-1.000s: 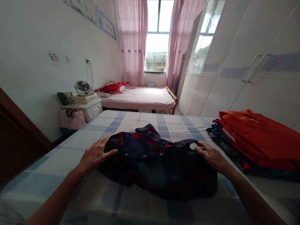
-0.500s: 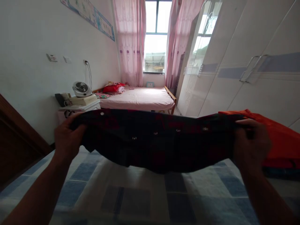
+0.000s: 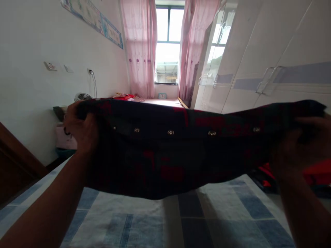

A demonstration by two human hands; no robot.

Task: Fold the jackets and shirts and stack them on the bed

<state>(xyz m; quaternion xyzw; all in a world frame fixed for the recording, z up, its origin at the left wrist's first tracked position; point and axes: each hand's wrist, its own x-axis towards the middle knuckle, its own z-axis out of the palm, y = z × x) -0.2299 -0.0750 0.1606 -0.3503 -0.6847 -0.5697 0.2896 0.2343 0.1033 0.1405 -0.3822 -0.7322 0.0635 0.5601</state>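
A dark navy, green and red patterned shirt point(image 3: 165, 158) is stretched sideways in the air, with several shiny buttons in a row along its upper part. My left hand point(image 3: 84, 129) is closed around its left end. At the far right, my right hand point(image 3: 294, 151) grips the other end, somewhat blurred, and a flap of cloth sticks up above the fingers. The shirt hangs in a sagging band above a blue-and-white checked bedspread point(image 3: 144, 224) and covers part of the view beyond.
Red-orange cloth point(image 3: 319, 172) lies to the right behind my right forearm. A pink bed point(image 3: 155, 101) stands under the window, and white wardrobes point(image 3: 279, 44) line the right side. A small fan point(image 3: 83, 96) is at the left wall. Brown wood point(image 3: 18, 155) borders the left edge.
Both hands have risen a little, and my right hand has moved outward to the right. The shirt is spread wider and shows more of its pattern. The view has shifted slightly.
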